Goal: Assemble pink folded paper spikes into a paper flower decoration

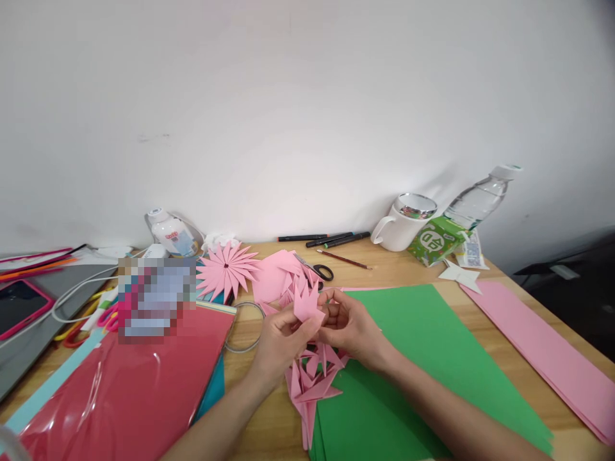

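Between my two hands is a pink folded-paper piece (307, 306) with several points sticking up. My left hand (279, 339) pinches it from the left, thumb across its front. From the right, my right hand (353, 328) has its thumb and bent fingers closed at the piece's edge. Just below my hands lies a loose heap of pink folded-paper pieces (312, 384), partly over green paper sheets (413, 371). Behind the hands sit more pink paper (273, 275) and scissors (323, 271), partly covered. A finished-looking pink paper pinwheel (227, 269) lies at the back left.
Red paper in a clear sleeve (134, 384) and a phone (24, 307) lie left. At the back are a white bottle (170, 234), pens (331, 239), a pencil (343, 258), a white mug (403, 224), a green box (437, 242) and a water bottle (480, 198). Pink strips (542, 352) lie right.
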### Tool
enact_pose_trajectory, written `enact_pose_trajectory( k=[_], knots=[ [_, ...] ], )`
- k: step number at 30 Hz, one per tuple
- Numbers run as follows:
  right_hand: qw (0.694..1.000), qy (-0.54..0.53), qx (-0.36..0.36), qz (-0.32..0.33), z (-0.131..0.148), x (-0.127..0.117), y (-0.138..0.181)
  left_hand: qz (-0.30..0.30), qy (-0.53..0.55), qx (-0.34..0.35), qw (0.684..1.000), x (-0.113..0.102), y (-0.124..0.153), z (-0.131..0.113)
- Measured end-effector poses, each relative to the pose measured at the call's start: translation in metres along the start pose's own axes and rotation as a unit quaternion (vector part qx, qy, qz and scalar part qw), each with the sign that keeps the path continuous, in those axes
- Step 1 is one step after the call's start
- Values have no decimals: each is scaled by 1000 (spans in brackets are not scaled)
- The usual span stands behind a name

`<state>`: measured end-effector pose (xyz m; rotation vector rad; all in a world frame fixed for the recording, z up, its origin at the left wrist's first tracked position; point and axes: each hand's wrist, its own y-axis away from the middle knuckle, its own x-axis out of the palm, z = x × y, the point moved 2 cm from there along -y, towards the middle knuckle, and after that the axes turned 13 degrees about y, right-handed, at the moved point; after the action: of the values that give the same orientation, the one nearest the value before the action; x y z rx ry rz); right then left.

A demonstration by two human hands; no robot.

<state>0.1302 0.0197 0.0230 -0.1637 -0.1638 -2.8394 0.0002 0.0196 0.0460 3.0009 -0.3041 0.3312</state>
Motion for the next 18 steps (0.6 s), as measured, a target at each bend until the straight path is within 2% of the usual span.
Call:
enact_pose_trajectory(
  k=[3, 5, 7, 9, 11, 14, 16, 18],
  knots=[
    [999, 32, -21, -14, -4, -2, -1, 15, -11, 5, 1000, -4, -2, 1],
    [998, 52, -30, -22, -4, -1, -1, -2, -7, 26, 1000, -10, -4, 1],
    [993, 104, -46, -32, -1, 0, 1, -62, 12, 59, 996, -19, -8, -1],
    [970, 218, -100, -23, 6, 3, 5, -135, 56, 93, 985, -30, -14, -6],
    [909, 364, -199, 41, 15, 11, 11, -203, 126, 133, 962, -41, -21, -11],
    [775, 518, -318, 172, 22, 23, 22, -239, 200, 148, 939, -51, -31, -15],
    [717, 574, -335, 209, 20, 28, 26, -242, 220, 133, 936, -54, -35, -15],
    [685, 616, -329, 209, 16, 28, 26, -237, 224, 117, 938, -55, -36, -13]
  ],
)
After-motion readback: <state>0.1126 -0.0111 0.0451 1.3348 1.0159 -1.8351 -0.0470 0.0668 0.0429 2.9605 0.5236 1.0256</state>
